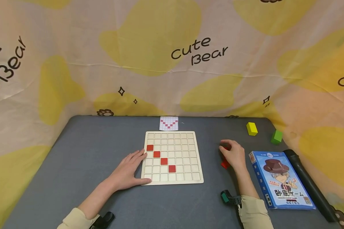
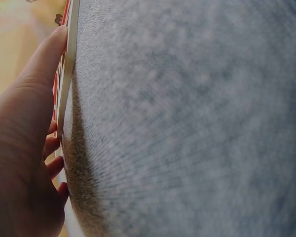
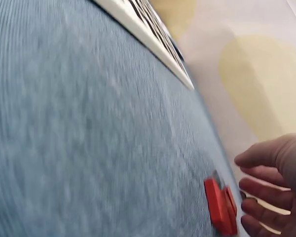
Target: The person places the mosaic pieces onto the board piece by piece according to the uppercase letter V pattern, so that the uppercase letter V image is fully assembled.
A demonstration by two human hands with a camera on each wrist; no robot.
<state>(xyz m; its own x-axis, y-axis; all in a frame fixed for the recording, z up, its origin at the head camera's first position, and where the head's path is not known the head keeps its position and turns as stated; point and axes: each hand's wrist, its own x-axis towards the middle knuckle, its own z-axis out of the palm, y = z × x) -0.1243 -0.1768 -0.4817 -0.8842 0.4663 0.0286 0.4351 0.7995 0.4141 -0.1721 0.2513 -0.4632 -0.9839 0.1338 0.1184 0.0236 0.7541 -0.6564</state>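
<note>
A pale square grid board (image 1: 199, 171) lies on the dark table, with several red tiles (image 1: 164, 161) set in a diagonal down its left half. My left hand (image 1: 129, 171) rests along the board's left edge, thumb near the lower corner and fingers extended; the left wrist view shows the thumb (image 2: 52, 52) touching the rim. Right of the board, my right hand (image 1: 233, 156) hovers over loose red tiles (image 1: 225, 164). In the right wrist view its fingers are loosely bent and spread beside the red tiles (image 3: 217, 205), gripping none of them.
Behind the board lies a small card (image 1: 169, 123) printed with a V of red squares. At the right are a yellow block (image 1: 252, 128), a green block (image 1: 276, 137), a blue box (image 1: 283, 181) and a black cylindrical object (image 1: 309, 183). A patterned cloth (image 1: 149, 38) hangs behind the table.
</note>
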